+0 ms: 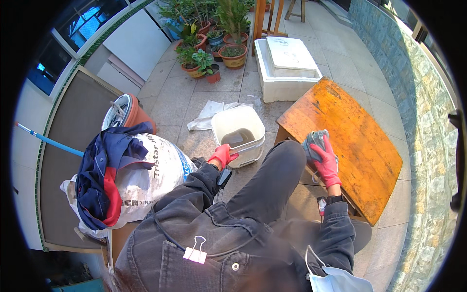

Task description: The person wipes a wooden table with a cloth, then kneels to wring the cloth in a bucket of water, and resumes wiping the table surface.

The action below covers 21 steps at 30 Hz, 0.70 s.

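In a pink rubber glove, my right hand (327, 166) grips a bunched grey cloth (316, 144). The cloth is at the left edge of a worn, orange-brown wooden table (359, 142), beside my bent knee. My left hand (223, 156), gloved the same way, is at the near corner of a white plastic bucket (257, 152). Whether its fingers hold the bucket's rim or only rest against it is unclear. Murky greyish water (238, 138) lies in the bottom of the bucket, which stands on the paved floor.
Left of me, a dark blue jacket (96, 175) lies over a full white woven sack (164, 160). Behind it stands a reddish-brown bucket (140, 113). A white sheet (206, 116) is on the floor. Farther off are a foam box (284, 89) and potted plants (233, 56). A stone wall (423, 120) runs along the right.
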Available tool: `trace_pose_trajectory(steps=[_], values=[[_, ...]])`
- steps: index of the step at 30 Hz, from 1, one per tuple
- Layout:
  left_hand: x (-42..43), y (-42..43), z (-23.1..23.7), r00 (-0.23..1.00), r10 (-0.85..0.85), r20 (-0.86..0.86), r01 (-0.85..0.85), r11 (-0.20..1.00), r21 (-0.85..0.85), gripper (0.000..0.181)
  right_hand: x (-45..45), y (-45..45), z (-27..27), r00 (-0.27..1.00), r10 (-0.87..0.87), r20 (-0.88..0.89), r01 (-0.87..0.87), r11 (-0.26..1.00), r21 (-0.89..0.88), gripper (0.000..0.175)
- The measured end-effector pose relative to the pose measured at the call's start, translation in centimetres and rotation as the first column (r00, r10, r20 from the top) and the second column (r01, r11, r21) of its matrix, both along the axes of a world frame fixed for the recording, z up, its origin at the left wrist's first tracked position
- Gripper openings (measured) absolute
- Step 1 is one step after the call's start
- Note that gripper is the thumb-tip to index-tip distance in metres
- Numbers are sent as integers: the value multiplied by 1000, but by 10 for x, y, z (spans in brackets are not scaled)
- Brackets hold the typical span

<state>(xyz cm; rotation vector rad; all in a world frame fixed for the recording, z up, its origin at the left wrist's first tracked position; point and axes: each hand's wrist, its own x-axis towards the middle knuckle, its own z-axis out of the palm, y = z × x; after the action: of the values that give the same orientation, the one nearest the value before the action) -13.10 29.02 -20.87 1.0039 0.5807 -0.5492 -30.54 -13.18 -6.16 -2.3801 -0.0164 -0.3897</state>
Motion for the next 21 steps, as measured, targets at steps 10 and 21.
trace_pose_trajectory(steps=[10,21], values=[[-84,30,-40,986,122,-113,-129,990,-61,25,-27,-97,11,921,-366,-131,339,590,733,52],[-99,21,71,903,-412,124,118,513,850,49,79,53,143,997,72,40,-56,243,968,46]])
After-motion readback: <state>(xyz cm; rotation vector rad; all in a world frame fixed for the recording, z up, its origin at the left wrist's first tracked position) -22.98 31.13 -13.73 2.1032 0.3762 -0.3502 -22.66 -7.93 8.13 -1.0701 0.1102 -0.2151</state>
